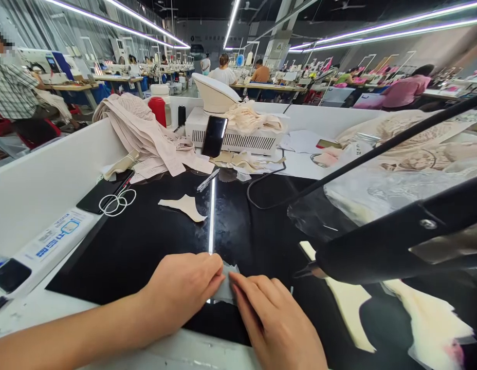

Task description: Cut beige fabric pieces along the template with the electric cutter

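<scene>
Between my hands, low in the middle of the black work surface (157,257), lies a small greyish, see-through piece of film or thin cloth (226,294). My left hand (186,285) is closed, its thumb and curled fingers pinching the left edge of that piece. From the other side my right hand (279,316) grips the right edge between thumb and fingertips, partly hiding it. Beyond them a curved cream cut piece (186,206) rests flat on the black surface. To the right, a longer cream piece (346,306) lies near a black tool with a pointed tip (377,246).
A black bar (377,149) slants across the right side. A phone (214,136) leans on a white vented box (238,136). Beige fabric strips (157,136) are heaped at back left; a coiled white cable (117,202) lies below. Several people sit at distant machines.
</scene>
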`<state>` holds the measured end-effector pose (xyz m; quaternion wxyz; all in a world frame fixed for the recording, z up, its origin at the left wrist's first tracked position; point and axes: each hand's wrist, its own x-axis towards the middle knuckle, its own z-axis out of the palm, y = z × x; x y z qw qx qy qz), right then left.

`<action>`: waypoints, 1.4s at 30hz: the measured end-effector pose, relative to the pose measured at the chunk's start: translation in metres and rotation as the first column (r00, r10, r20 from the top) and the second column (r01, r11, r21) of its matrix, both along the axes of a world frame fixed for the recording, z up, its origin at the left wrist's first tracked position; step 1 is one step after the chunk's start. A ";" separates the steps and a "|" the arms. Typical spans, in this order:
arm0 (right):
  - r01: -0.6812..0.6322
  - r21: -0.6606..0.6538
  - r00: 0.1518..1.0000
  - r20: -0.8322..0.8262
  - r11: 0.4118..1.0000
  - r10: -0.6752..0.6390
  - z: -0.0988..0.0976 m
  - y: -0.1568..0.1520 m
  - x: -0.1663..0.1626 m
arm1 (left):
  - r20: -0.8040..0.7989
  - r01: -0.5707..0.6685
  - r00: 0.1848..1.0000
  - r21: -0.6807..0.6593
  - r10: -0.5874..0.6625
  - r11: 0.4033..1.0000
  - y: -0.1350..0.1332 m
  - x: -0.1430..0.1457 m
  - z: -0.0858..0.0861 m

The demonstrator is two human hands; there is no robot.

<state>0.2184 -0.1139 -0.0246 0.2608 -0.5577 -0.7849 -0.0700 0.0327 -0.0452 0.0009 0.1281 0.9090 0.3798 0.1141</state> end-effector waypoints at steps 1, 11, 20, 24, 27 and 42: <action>-0.009 0.001 1.000 0.012 1.000 0.009 0.000 0.000 0.000 | -0.011 0.004 1.000 0.000 -0.004 1.000 0.000 0.000 0.000; -0.023 -0.009 0.997 0.068 1.000 0.024 -0.003 -0.004 0.003 | -0.010 0.024 1.000 0.032 -0.024 0.999 -0.005 -0.003 0.001; -0.017 -0.009 0.997 0.069 1.000 0.018 -0.002 -0.005 0.001 | -0.016 0.024 1.000 0.012 -0.024 1.000 -0.003 -0.003 -0.001; -0.002 0.007 0.998 0.063 1.000 0.001 -0.002 -0.004 -0.001 | -0.015 0.028 1.000 0.017 -0.028 0.999 -0.004 -0.004 -0.001; -0.004 0.010 0.997 0.072 1.000 0.004 -0.002 -0.004 -0.001 | -0.007 0.026 1.000 0.037 -0.026 0.999 -0.005 -0.004 -0.002; -0.014 0.086 0.994 0.105 0.996 0.005 0.000 -0.003 -0.004 | 0.049 0.321 0.940 0.220 -0.339 0.921 -0.015 -0.005 -0.015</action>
